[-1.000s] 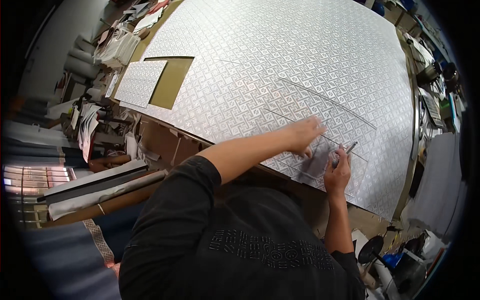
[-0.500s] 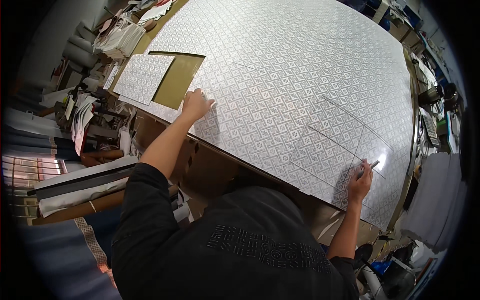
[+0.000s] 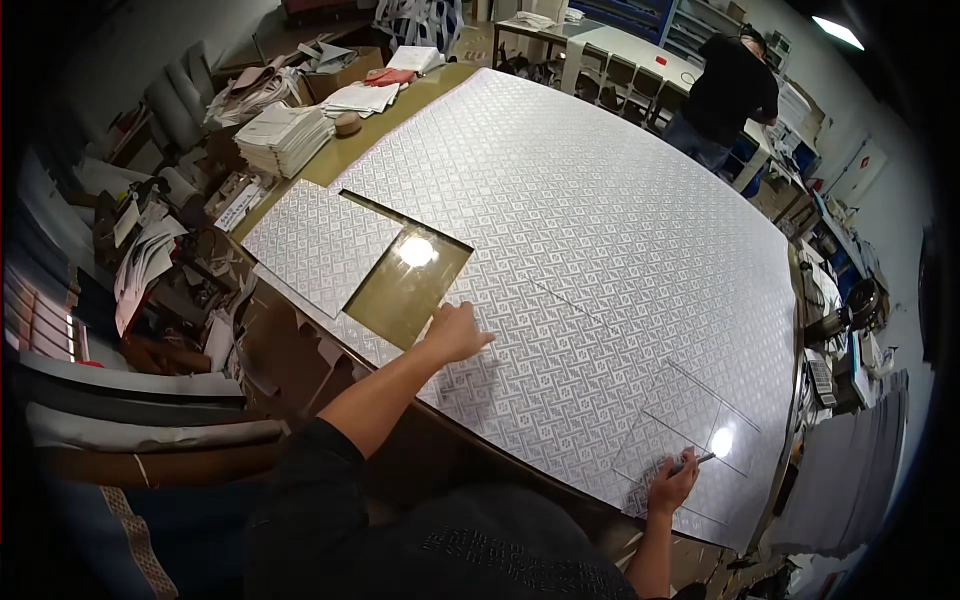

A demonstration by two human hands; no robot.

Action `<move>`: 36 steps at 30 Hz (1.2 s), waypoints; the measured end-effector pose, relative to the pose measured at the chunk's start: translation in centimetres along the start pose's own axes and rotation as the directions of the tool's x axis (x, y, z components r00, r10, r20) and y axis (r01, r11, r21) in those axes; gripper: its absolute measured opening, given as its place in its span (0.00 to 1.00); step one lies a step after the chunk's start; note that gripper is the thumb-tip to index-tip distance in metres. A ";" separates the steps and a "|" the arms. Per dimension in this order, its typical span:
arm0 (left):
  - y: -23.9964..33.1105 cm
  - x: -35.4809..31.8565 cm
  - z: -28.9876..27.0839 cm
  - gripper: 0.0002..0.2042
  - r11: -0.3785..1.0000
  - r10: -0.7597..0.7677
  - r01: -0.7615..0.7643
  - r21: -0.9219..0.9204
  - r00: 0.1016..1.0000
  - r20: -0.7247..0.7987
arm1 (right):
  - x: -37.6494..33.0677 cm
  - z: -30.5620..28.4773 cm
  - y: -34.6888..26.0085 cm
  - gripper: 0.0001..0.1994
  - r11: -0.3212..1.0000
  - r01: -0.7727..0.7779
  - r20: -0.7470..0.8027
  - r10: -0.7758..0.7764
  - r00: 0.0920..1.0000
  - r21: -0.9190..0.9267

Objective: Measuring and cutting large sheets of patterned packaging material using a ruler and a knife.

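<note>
Left hand (image 3: 458, 333) flat, fingers spread on patterned sheet (image 3: 600, 250), arm outstretched; right hand (image 3: 672, 487) clamped on pen (image 3: 697, 461), tip on sheet.

— What's lying off to the side there, past the big sheet?

— A stack of white papers (image 3: 283, 137) is sitting on the olive worktop (image 3: 345, 152), with a small round roll of tape (image 3: 348, 123) resting just beside it. More loose sheets (image 3: 362, 98) are lying further back, near a cardboard box (image 3: 352, 66).

— And on the left?

— Cluttered paper bundles (image 3: 140, 262) are piling up on low shelves, and grey rolls (image 3: 180, 95) are leaning behind them.

— Anyone else about?

— A person in dark clothes (image 3: 725, 95) is standing at the far end, bending over a white table (image 3: 610, 45). Blue shelving (image 3: 640, 15) is standing behind it, and a ceiling light (image 3: 838, 32) is glowing overhead.
</note>
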State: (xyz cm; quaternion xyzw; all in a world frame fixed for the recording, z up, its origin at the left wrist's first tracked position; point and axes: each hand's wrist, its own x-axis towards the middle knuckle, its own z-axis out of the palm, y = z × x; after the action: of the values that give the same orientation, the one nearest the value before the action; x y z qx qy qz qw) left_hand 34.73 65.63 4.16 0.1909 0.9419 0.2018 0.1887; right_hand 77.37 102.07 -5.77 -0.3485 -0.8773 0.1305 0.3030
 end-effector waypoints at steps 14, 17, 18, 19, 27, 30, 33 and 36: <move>-0.4 -1.3 1.6 0.35 0.977 0.211 -0.208 0.045 0.975 -0.065 | -0.1 -0.4 1.2 0.18 0.978 -0.156 -0.038 0.153 0.988 -0.140; -0.4 -0.4 0.8 0.34 0.994 0.100 -0.100 -0.036 0.995 0.001 | 0.1 -0.8 0.8 0.17 0.975 -0.169 -0.030 0.167 0.986 -0.143; -0.3 0.0 0.5 0.34 0.995 0.098 -0.098 -0.036 0.995 0.008 | 0.1 -0.8 0.7 0.18 0.976 -0.166 -0.026 0.164 0.986 -0.141; -0.2 0.3 0.3 0.34 0.996 0.080 -0.079 -0.033 0.997 0.019 | 0.2 -0.8 0.6 0.18 0.977 -0.162 -0.021 0.161 0.987 -0.136; 0.1 2.5 -1.0 0.34 1.000 -0.014 0.015 -0.006 0.999 0.041 | 0.1 -0.7 0.4 0.16 0.984 -0.132 -0.050 0.127 0.991 -0.118; -0.5 3.6 -1.4 0.33 0.997 -0.057 0.057 -0.052 0.998 -0.014 | 0.1 -1.0 0.4 0.15 0.984 -0.150 -0.043 0.146 0.988 -0.099; -1.5 3.1 -2.0 0.28 0.973 0.001 0.018 -0.230 0.996 0.084 | 0.2 -0.9 0.3 0.15 0.989 -0.126 -0.025 0.125 0.992 -0.080; -2.0 1.7 -2.9 0.24 0.962 0.047 -0.039 -0.270 0.999 0.023 | 0.3 -0.7 0.1 0.15 0.991 -0.106 -0.026 0.105 0.994 -0.081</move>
State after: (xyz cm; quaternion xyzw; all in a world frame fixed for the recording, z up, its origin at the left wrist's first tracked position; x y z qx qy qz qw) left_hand 31.44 63.82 5.27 0.1870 0.8985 0.3292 0.2223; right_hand 77.70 102.41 -5.12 -0.4080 -0.8590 0.1062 0.2905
